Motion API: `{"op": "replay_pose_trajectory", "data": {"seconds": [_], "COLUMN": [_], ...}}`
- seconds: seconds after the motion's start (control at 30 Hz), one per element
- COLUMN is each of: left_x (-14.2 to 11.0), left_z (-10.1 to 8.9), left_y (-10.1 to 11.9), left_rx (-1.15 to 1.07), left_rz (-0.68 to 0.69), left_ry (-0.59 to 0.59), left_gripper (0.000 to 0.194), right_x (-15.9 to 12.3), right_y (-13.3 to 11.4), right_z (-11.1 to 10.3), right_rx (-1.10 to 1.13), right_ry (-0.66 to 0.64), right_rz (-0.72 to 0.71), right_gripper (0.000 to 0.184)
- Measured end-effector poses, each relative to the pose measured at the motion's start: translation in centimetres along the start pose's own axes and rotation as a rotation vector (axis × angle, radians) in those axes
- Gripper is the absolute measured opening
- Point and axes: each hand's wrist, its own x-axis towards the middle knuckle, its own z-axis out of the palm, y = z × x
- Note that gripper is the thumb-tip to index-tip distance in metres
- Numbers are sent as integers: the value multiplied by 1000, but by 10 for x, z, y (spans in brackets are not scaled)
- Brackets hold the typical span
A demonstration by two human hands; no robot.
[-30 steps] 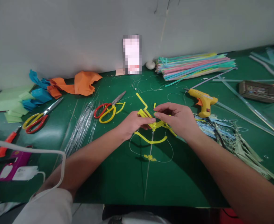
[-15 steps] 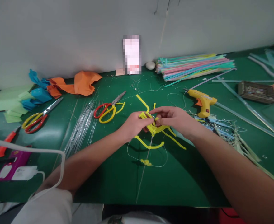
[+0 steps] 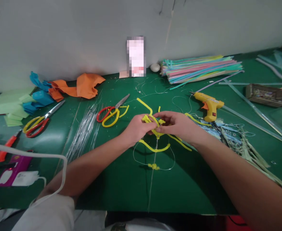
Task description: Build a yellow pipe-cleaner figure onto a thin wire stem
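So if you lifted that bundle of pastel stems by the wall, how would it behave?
The bundle of pastel stems would probably bend a little, being long, thin strands. It may shed pieces, as ends stick out unevenly and a lilac stem lies askew beside it. Its slender strands suggest it is fairly light.

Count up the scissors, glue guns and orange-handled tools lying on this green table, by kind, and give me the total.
Scissors, one pair near the hands and one farther left: 2
Yellow glue gun: 1
Orange-handled tool: 1
Total: 4
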Motion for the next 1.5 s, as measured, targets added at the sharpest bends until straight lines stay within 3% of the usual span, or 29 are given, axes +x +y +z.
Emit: {"op": "replay_pose_trajectory", "data": {"seconds": [0.2, 0.43, 0.63, 0.83, 1.07, 1.3, 1.5], "left_x": [0, 0, 3, 4, 4, 4, 3], "left_z": [-1, -5, -6, -7, -8, -10, -10], "left_y": [-2, -2, -2, -2, -2, -1, 0], "left_rx": [24, 75, 19, -4, 27, 58, -22], "left_rz": [28, 50, 138, 158, 196, 150, 108], "left_ry": [-5, 7, 114, 149, 183, 140, 123], "left_gripper": [10, 15, 18, 18, 18, 16, 14], "right_x": [-1, -2, 0, -1, 1, 1, -2], "right_y": [0, 2, 3, 1, 7, 6, -1], "right_z": [1, -1, -2, -2, -2, -3, 2], "right_rx": [26, 11, 9, 63, 112, 56, 88], "right_ry": [-5, -4, -11, 25, 42, -53, 7], "right_rz": [12, 19, 44, 80, 149, 188, 194], "right_gripper": [37, 46, 58, 51, 28, 23, 24]}}
